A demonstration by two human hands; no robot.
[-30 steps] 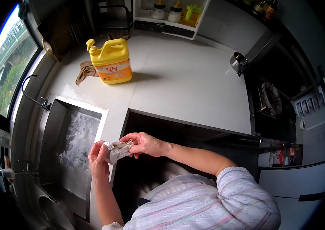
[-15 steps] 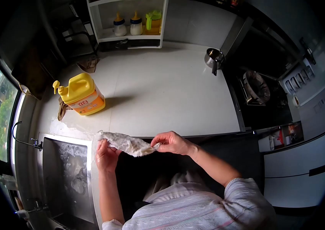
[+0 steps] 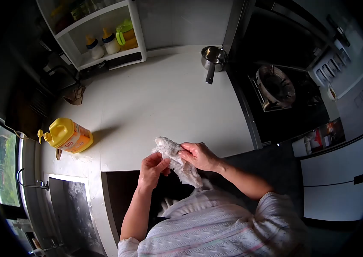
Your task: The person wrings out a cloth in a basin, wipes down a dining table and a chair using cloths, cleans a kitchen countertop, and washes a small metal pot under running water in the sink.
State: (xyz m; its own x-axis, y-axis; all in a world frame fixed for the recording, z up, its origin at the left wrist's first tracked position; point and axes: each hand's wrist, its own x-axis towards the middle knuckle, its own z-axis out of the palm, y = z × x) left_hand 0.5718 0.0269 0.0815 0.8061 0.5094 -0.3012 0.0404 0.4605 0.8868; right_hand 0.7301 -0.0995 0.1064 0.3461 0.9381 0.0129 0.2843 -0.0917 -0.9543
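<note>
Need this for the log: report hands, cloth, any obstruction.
Left hand, right hand: both gripping white cloth. Cloth crumpled, lower end loose. Nothing visibly in the way.

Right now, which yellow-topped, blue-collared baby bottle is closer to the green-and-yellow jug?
The right-hand bottle, standing right beside the jug; the left-hand bottle is farther away, with the right-hand one between.

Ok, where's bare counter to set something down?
The middle of the counter is bare, bordered by the yellow jug, small pot and white shelf unit. The left hand and right hand with the white cloth crowd its near edge; the jug and a brown scrap crowd its left end.
</note>
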